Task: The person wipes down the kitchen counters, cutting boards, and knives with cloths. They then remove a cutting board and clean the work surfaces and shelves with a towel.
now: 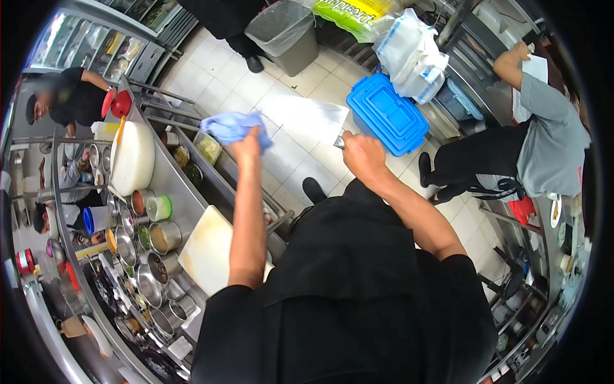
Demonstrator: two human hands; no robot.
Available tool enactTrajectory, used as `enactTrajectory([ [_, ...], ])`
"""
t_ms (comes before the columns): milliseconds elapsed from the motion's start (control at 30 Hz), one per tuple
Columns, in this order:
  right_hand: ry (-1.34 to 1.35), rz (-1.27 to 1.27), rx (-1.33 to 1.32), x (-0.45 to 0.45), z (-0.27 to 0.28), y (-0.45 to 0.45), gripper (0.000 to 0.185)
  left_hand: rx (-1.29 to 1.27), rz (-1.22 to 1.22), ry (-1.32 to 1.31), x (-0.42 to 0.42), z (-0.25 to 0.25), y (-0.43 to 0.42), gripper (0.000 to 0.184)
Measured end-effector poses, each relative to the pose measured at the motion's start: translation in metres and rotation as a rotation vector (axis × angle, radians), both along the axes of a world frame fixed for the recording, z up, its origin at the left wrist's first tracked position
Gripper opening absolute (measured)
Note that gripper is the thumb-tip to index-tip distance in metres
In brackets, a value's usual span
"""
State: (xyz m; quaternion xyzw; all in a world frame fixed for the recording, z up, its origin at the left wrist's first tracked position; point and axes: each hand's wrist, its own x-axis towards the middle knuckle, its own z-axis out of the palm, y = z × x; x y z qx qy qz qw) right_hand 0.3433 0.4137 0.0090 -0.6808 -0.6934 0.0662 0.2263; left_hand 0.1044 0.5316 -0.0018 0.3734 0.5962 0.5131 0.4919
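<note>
Blue cloth (225,128) bunching in left hand (246,146), fingers clamping on it. Right hand (364,157) gripping handle of broad knife (313,120); blade extending between hands toward cloth, outline washed out by glare. Hands being held apart, above tiled floor (288,153). Pale board (208,246) lying on steel counter (179,206), partly hiding behind left forearm. Metal pots (165,237) standing beside board. Beyond right hand, lidded blue box (389,112) sitting near white bags (412,57). Grey-shirted person (553,137) standing far right.

Two bare hands (364,155), one blue cloth (231,128), one broad blade (304,117), one pale cutting board (211,246), one bright-blue lidded tub (387,115) and one grey bin (297,54) are showing, at least four co-workers (553,141) are appearing, over five metal pots (167,248) are standing
</note>
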Motion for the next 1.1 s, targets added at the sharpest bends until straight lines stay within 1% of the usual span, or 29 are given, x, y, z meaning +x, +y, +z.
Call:
enactTrajectory([
  [33, 0.001, -0.003, 0.000, -0.003, -0.003, 0.004, 0.009, 0.099, -0.034, 0.002, 0.023, 0.003, -0.017, 0.036],
  [67, -0.016, 0.028, -0.008, -0.007, -0.004, 0.008, 0.009, 0.152, -0.104, 0.006, 0.038, -0.011, -0.021, 0.044],
  [100, -0.036, 0.066, -0.015, -0.010, -0.005, 0.011, 0.009, 0.275, -0.149, 0.070, 0.045, -0.047, -0.015, 0.047],
  [133, -0.040, 0.081, -0.014, -0.011, -0.004, 0.011, 0.009, 0.256, -0.064, 0.213, 0.055, -0.064, -0.009, 0.048],
  [167, -0.056, 0.109, -0.016, -0.013, -0.003, 0.010, 0.009, 0.235, 0.022, 0.356, 0.060, -0.066, -0.004, 0.048],
  [200, -0.068, 0.132, -0.018, -0.015, -0.002, 0.010, 0.009, 0.236, 0.034, 0.357, 0.057, -0.065, 0.003, 0.048],
  [267, -0.066, 0.121, -0.009, -0.009, 0.005, 0.007, 0.009, 0.338, 0.230, 0.286, 0.044, -0.054, 0.018, 0.022],
  [300, -0.060, 0.103, -0.010, -0.004, 0.006, 0.002, 0.009, 0.334, 0.238, 0.290, 0.026, -0.061, 0.030, 0.022],
  [367, -0.080, 0.109, -0.063, 0.006, 0.002, -0.004, 0.006, 0.139, 0.465, 0.486, -0.024, -0.090, 0.058, 0.019],
  [433, 0.014, 0.070, -0.105, 0.013, 0.006, -0.013, 0.012, -0.053, 0.491, -0.240, -0.039, -0.089, 0.054, 0.014],
  [467, 0.058, 0.070, -0.197, 0.018, 0.004, -0.011, 0.024, -0.139, 0.328, -0.091, -0.038, -0.072, 0.039, 0.013],
  [500, 0.060, 0.059, -0.206, 0.020, 0.000, -0.010, 0.024, -0.148, 0.317, -0.089, -0.035, -0.075, 0.025, 0.013],
  [533, 0.308, 0.064, -0.247, 0.019, -0.006, -0.004, 0.028, -0.067, 0.241, -0.174, -0.027, -0.079, 0.014, 0.014],
  [567, 0.554, 0.068, -0.276, 0.017, -0.009, 0.003, 0.031, 0.021, 0.162, -0.262, -0.014, -0.070, 0.005, 0.014],
  [600, 0.600, 0.049, -0.313, 0.011, -0.010, 0.005, 0.035, -0.010, 0.088, -0.330, -0.001, -0.062, -0.009, 0.015],
  [633, 0.598, 0.050, -0.316, 0.004, -0.011, 0.007, 0.035, -0.041, 0.022, -0.399, 0.018, -0.043, -0.024, 0.015],
  [700, 0.553, 0.013, -0.411, -0.009, -0.012, 0.017, 0.036, -0.014, -0.059, -0.547, 0.042, -0.051, -0.035, 0.022],
  [733, 0.553, 0.057, -0.488, -0.016, -0.011, 0.021, 0.038, -0.037, -0.086, -0.731, 0.055, -0.055, -0.037, 0.024],
  [767, 0.533, 0.144, -0.395, -0.028, -0.039, 0.018, 0.034, -0.048, -0.129, -0.917, 0.071, -0.056, -0.031, 0.028],
  [800, 0.524, 0.125, -0.492, -0.040, -0.039, 0.014, 0.036, 0.023, -0.026, -0.859, 0.084, -0.052, -0.030, 0.035],
  [833, 0.512, 0.194, -0.387, -0.043, -0.045, 0.009, 0.041, 0.022, -0.015, -0.836, 0.085, -0.034, -0.029, 0.039],
  [867, 0.514, 0.246, -0.316, -0.042, -0.046, 0.003, 0.048, 0.005, 0.089, -0.806, 0.089, -0.011, -0.026, 0.043],
  [900, 0.567, 0.310, -0.486, -0.031, 0.018, -0.005, 0.050, 0.116, 0.072, -0.821, 0.081, -0.024, -0.011, 0.050],
  [933, 0.558, 0.372, -0.634, -0.022, 0.020, -0.010, 0.046, -0.101, -0.012, -1.020, 0.060, -0.035, 0.002, 0.056],
  [967, 0.532, 0.444, -0.641, -0.013, 0.030, -0.019, 0.034, 0.165, -0.342, -1.292, 0.040, -0.057, 0.018, 0.062],
  [1000, 0.671, 0.506, -0.724, -0.003, 0.044, -0.025, 0.021, 0.339, -0.322, -0.394, 0.015, -0.102, 0.051, 0.063],
  [1033, 0.877, 0.469, -0.935, 0.007, 0.049, -0.029, 0.011, 0.274, -0.119, -1.290, 0.025, -0.061, 0.034, 0.066],
  [1067, 1.088, 0.454, -1.037, 0.015, 0.068, -0.032, 0.007, 0.160, -0.123, -1.315, 0.025, -0.035, 0.024, 0.068],
  [1100, 1.425, 0.437, -1.217, 0.022, 0.051, -0.033, 0.005, 0.145, -0.209, -1.272, 0.026, 0.000, 0.007, 0.067],
])
